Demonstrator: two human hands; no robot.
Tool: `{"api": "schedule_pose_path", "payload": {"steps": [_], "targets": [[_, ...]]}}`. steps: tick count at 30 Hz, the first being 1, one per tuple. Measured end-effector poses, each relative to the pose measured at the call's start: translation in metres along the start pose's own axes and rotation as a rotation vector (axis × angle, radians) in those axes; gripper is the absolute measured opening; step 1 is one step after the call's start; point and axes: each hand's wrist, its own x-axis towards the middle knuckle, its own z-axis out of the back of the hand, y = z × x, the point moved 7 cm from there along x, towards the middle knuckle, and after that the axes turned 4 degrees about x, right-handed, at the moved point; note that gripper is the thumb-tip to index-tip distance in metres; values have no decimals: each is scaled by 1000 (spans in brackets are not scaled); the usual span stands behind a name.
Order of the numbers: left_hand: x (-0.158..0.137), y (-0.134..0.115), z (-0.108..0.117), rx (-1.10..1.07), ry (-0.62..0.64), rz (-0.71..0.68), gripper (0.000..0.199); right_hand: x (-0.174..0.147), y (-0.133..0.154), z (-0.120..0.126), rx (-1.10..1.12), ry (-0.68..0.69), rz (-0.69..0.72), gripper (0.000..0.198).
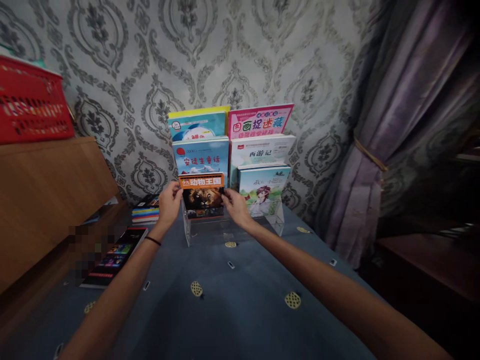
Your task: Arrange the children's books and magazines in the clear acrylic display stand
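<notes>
A book with a lion's face and an orange title band [204, 195] stands in the front left of a clear acrylic book rack [225, 231]. My left hand [170, 200] pinches its left edge, and my right hand [236, 206] grips its right edge. Behind it in the rack rise a blue book [202, 156] and a teal book [198, 127] with a yellow one at the back. In the right column stand a green-and-blue book with a drawn figure [264, 190], a pale book [262, 150] and a pink book [258, 120].
A stack of books [146, 210] and a black book [116, 255] lie on the blue pineapple-print cloth [240, 310] at left. Beside them is a wooden cabinet [52, 200] bearing a red basket [33, 100]. Patterned wall behind; a tied purple curtain [363, 175] hangs at right.
</notes>
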Motion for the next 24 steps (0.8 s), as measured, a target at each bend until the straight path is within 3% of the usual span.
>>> {"api": "schedule_pose_path", "payload": {"steps": [4,10,18,24], "targets": [[0,0,2,30,-22,2,5,-3,2,1,-14,-14,18,25],[-2,2,0,60,-26,-16,6,-14,10,3,-25,-42,42,47],[-2,7,-3,22,1,-9,7,-24,24,3,-22,-72,113,38],[-3,6,-1,60,6,-14,8,-28,25,-1,-87,-37,132,46]]}}
